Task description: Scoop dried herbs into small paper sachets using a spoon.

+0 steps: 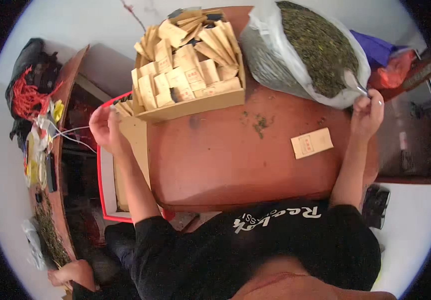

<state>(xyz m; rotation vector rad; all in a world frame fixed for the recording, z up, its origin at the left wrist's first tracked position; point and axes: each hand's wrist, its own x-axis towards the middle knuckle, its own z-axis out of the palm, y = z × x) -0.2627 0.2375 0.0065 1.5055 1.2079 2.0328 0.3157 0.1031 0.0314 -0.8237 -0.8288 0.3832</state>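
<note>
My right hand [369,112] grips the handle of a metal spoon [351,81], whose bowl rests against dried leaves [320,50] like loose tea. The leaves fill a big translucent plastic bag [270,62] at the far right of the table. My left hand [106,131] is raised over the edge of a red-rimmed box [106,185], its fingers loosely bent and apart, with nothing visible in them. Close to its fingertips stand small paper packets [124,108]. One tan paper packet [312,143] lies flat on the table, left of my right forearm.
A cardboard box [195,109] heaped with tan packets stands at the back of the reddish-brown table [225,165]. Leaf crumbs [260,124] are scattered mid-table. A cluttered board [68,95] with red string [28,97] is at left. Another person's bare limb [73,274] shows at lower left.
</note>
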